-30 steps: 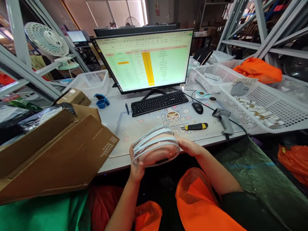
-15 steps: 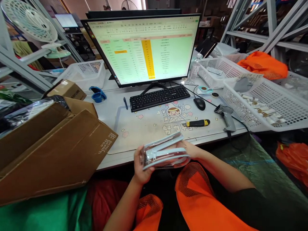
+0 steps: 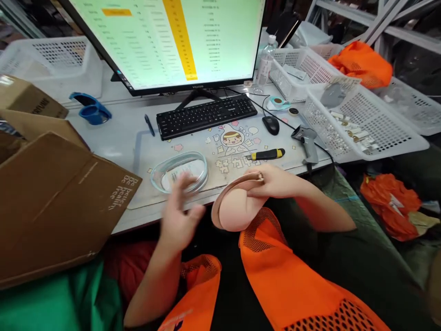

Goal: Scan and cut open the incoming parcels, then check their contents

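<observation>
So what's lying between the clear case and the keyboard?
No object: the head view shows only desk mat with a pink printed shape between the clear case and the keyboard.

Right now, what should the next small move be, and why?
Probably bring the left hand across to steady the beige padded item: the right hand alone grips it by one end, while the left looks open and empty, and the clear case rests on the desk mat.
</observation>
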Demonstrator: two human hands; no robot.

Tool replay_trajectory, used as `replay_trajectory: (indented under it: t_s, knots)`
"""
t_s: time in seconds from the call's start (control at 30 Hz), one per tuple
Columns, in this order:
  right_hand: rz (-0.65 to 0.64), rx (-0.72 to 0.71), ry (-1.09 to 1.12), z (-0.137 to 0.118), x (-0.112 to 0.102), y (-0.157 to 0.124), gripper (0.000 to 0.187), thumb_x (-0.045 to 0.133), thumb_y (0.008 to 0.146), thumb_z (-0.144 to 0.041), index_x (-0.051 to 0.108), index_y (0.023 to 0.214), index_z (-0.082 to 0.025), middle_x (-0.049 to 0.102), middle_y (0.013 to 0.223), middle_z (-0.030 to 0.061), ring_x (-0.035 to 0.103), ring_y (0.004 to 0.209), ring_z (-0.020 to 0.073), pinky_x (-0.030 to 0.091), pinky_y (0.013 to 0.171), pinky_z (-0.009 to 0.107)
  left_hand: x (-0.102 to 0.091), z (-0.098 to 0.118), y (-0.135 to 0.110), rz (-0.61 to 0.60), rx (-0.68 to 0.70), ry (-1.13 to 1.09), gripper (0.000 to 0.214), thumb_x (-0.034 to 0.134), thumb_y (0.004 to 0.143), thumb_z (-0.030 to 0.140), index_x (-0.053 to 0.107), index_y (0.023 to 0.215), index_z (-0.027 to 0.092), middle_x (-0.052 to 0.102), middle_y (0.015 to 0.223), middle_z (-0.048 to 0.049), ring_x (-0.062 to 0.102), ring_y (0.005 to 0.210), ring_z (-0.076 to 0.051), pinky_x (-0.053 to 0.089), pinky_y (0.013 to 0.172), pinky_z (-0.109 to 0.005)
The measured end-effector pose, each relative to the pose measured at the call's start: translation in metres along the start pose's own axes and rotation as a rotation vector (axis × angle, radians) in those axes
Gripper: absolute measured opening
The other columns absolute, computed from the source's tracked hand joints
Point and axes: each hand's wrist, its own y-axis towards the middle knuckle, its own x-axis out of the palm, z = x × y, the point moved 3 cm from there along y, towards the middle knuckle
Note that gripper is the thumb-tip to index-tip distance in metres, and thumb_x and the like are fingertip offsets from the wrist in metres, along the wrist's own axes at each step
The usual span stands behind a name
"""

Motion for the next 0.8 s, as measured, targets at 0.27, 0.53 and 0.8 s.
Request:
replay_trajectory:
  t_s: [0.27,0.53,0.8]
  knots:
    - [0.327,-0.016,0.234,-0.006,0.032,-0.003,0.047,0.08,0.083,-0.055,0.071,0.115,-0.021,0.076,0.119,0.0079,0.069,0.111,0.0292,0.053,0.099,0.04,0.075,-0.008,-0.026,-0.091,-0.373,-0.606,0.082,0.087,0.085,0.05,0.054,0.156,0.027,0.057,0.161,-0.0109,0.051,0.153,-0.036,0.043,0.129,-0.054]
    - [0.229,0.118,0.264,0.007,0.044,-0.001,0.051,0.078,0.084,-0.059,0.065,0.115,-0.02,0.075,0.118,0.0074,0.069,0.109,0.0284,0.052,0.093,0.039,0.085,0.004,-0.048,-0.048,-0.644,-0.918,0.08,0.07,0.094,0.064,0.047,0.161,0.026,0.062,0.157,-0.0103,0.055,0.15,-0.036,0.048,0.125,-0.054]
    - [0.2,0.187,0.269,0.018,0.043,0.012,0.045,0.072,0.085,-0.052,0.063,0.115,-0.02,0.073,0.111,0.0062,0.067,0.104,0.0268,0.055,0.091,0.04,0.087,-0.001,-0.065,-0.26,-0.93,-1.076,0.067,0.07,0.095,0.059,0.062,0.146,0.016,0.076,0.134,-0.0139,0.07,0.132,-0.038,0.06,0.112,-0.053]
